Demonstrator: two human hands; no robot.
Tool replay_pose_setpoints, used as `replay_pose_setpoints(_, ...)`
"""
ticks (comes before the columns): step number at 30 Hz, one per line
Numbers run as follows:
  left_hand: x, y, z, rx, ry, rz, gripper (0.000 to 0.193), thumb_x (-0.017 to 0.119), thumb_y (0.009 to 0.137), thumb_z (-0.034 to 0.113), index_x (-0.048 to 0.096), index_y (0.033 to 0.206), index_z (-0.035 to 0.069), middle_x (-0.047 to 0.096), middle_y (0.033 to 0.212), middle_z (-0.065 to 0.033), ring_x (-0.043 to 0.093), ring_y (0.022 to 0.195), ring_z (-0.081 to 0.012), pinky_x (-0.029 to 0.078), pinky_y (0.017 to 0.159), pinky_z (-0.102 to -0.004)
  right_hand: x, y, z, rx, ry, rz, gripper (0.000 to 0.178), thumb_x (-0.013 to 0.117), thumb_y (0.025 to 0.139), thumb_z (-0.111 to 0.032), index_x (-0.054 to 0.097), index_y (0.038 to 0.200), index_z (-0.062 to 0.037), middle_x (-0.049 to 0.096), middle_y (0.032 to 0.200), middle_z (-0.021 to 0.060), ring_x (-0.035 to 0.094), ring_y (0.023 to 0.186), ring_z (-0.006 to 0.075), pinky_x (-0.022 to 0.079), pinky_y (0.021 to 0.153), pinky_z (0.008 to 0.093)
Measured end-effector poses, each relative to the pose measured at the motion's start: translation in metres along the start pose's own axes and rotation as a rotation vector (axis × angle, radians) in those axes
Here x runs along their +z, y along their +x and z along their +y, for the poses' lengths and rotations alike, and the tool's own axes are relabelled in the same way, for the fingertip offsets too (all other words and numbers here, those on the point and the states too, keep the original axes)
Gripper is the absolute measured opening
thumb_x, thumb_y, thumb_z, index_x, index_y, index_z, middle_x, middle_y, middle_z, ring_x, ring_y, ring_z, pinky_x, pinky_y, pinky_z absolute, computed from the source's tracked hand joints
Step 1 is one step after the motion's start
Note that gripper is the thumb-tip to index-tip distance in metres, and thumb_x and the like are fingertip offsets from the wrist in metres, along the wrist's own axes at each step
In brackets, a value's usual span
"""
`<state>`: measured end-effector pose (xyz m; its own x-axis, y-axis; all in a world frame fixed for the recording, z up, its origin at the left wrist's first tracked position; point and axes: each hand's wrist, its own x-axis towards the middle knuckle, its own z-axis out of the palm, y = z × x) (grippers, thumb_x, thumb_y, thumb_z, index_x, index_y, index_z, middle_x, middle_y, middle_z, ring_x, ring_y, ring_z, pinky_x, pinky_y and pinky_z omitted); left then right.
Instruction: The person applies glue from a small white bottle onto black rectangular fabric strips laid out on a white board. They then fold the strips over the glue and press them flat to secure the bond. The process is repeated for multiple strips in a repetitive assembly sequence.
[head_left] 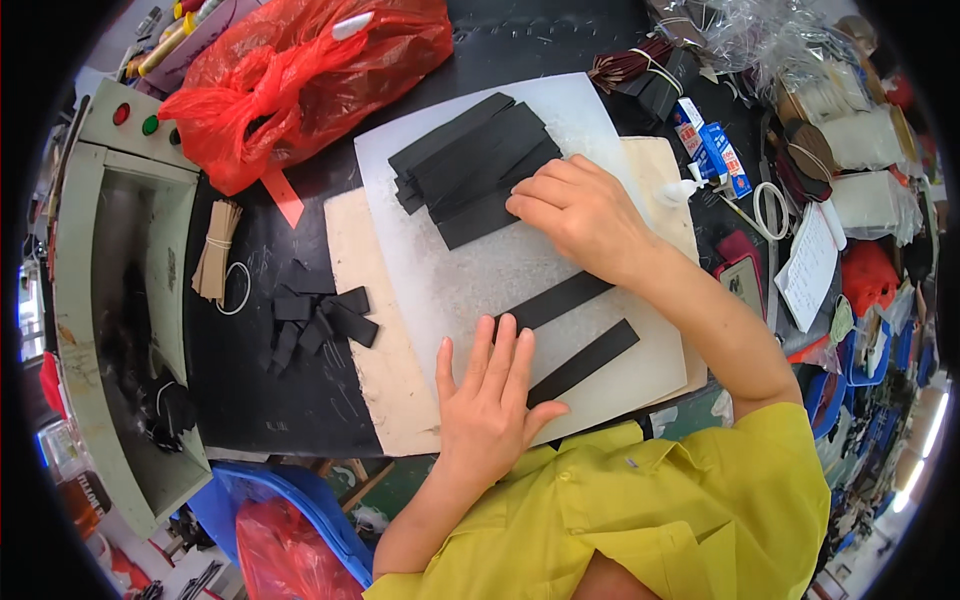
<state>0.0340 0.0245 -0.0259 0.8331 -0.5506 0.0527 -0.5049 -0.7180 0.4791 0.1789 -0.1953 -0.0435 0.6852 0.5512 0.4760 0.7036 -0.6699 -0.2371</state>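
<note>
A pile of flat black strips (475, 165) lies on a whitish translucent sheet (430, 275). My right hand (580, 215) is at the pile's right end, fingers curled together on the edge of a strip; the fingertips partly hide what they grip. Closer to me, two single black strips lie slanted side by side, the farther strip (560, 300) and the nearer strip (590, 360). My left hand (485, 400) rests with fingers spread, its fingertips at the left ends of these two strips. No item shows in its grasp.
Small black pieces (340, 318) lie left of the beige board (375, 385) under the sheet. A red plastic bag (310, 80) sits far left, near a banded tan bundle (214, 250) and a metal box (80, 290). Small blue-white boxes (720, 155) and a notepad (808, 265) are right.
</note>
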Motion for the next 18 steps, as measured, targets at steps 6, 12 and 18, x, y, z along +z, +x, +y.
replay_pose_setpoints(6, -0.002, -0.013, 0.006, 0.017, -0.048, -0.024, 0.073, 0.063, 0.091, 0.053, 0.054, 0.141, 0.0, 0.051, 0.149, -0.0211, 0.043, 0.143, -0.0414, 0.017, 0.118, -0.0616, -0.009, -0.012, -0.016, -0.018, 0.077, -0.027, 0.03, 0.069, 0.073, -0.002, 0.071, 0.103, -0.0057, 0.067, 0.096, 0.0045, 0.061, 0.094, 0.0256, 0.048, 0.082, 0.0377)
replay_pose_setpoints(12, -0.019, 0.006, -0.032, 0.036, -0.198, 0.272, 0.053, 0.068, 0.092, 0.039, 0.063, 0.131, 0.003, 0.062, 0.136, -0.0158, 0.055, 0.13, -0.0386, 0.036, 0.108, -0.0521, -0.018, -0.031, -0.035, 0.166, 0.229, -0.13, 0.034, 0.068, 0.071, 0.003, 0.071, 0.104, -0.0058, 0.064, 0.097, 0.0058, 0.058, 0.101, 0.0278, 0.046, 0.088, 0.0395)
replay_pose_setpoints(18, -0.024, 0.068, -0.062, 0.14, 0.016, 0.242, 0.06, 0.066, 0.092, 0.043, 0.06, 0.134, 0.0, 0.063, 0.135, -0.0162, 0.054, 0.131, -0.0366, 0.038, 0.105, -0.0499, -0.026, -0.029, -0.046, 0.099, 0.126, -0.103, 0.032, 0.067, 0.074, -0.002, 0.071, 0.105, -0.0057, 0.067, 0.109, 0.0055, 0.059, 0.108, 0.0274, 0.046, 0.091, 0.04)
